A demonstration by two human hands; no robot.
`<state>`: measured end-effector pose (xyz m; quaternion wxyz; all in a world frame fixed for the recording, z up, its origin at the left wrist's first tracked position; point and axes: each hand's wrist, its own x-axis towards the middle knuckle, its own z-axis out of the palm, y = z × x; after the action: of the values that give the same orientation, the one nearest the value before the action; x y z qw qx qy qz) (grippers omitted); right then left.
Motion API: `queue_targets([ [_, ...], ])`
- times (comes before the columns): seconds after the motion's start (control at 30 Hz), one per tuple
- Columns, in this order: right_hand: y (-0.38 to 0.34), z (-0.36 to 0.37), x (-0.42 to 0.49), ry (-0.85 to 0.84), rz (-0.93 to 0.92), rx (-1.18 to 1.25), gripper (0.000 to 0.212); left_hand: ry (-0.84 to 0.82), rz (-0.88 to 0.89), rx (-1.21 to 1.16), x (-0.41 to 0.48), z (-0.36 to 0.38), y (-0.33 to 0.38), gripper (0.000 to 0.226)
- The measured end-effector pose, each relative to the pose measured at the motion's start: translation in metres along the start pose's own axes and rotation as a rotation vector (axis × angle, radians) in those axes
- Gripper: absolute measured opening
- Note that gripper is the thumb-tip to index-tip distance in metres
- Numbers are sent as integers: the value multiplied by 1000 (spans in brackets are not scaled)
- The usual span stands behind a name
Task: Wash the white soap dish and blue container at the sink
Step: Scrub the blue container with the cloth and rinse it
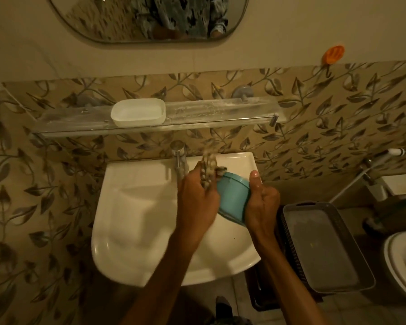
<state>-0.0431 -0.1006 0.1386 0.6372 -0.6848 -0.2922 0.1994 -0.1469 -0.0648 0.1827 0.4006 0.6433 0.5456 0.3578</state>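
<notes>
Head: R hand (261, 202) grips blue container (233, 198), L hand (197, 198) scrubber (208, 170).

Right hand (260, 202) grips blue container (233, 198) over sink (127, 207); left hand (197, 198) holds scrubber (208, 167) against it

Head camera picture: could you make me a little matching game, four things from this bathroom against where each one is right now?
Things: 1 white soap dish; 2 blue container; 3 grey tray; 4 orange holder.
Places: A on the wall; B in the right hand, over the sink; C on the glass shelf; D right of the sink.
Pairs: 1-C, 2-B, 3-D, 4-A.
</notes>
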Motion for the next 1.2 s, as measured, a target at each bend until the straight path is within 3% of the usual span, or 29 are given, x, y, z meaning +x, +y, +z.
queue_targets([
  [0.07,3,0,2,-6,63,-36,61,12,217,91,-33,11,11,23],
  [0.13,6,-1,2,-22,83,-174,63,-31,480,237,-53,27,6,48],
  [0.17,6,-1,2,-31,99,-230,63,-65,483,261,-46,31,2,54],
  [0.2,7,-2,2,-45,132,-265,62,-99,371,226,-29,29,-4,51],
  [0.27,9,-7,2,-135,312,-217,73,-121,-50,-74,15,13,-18,28],
  [0.33,16,-16,1,-332,606,95,75,-27,-359,-327,51,-16,-35,20],
  [0.4,18,-28,1,-463,795,357,56,67,-442,-498,68,-44,-54,31],
  [0.53,35,-39,2,-531,857,523,38,40,-455,-812,64,-72,-67,41],
  [0.67,41,-25,1,-542,827,631,43,93,-243,-785,48,-61,-43,40],
  [0.73,39,-13,0,-523,813,676,48,179,-62,-555,38,-46,-25,15],
  [0.8,37,-6,4,-499,759,694,53,96,170,-289,33,-32,-13,10],
  [0.9,32,-1,11,-459,661,723,43,-216,425,72,29,-18,-11,23],
  [0.97,32,-4,14,-406,641,798,35,-333,607,186,15,-8,-12,47],
  [1.03,35,-13,18,-357,649,809,38,-390,733,209,-10,-2,-13,58],
  [1.1,31,-23,22,-339,636,727,40,-396,853,254,-32,1,-20,54],
  [1.2,28,-25,19,-363,595,758,28,-372,894,330,-26,0,-11,54],
])
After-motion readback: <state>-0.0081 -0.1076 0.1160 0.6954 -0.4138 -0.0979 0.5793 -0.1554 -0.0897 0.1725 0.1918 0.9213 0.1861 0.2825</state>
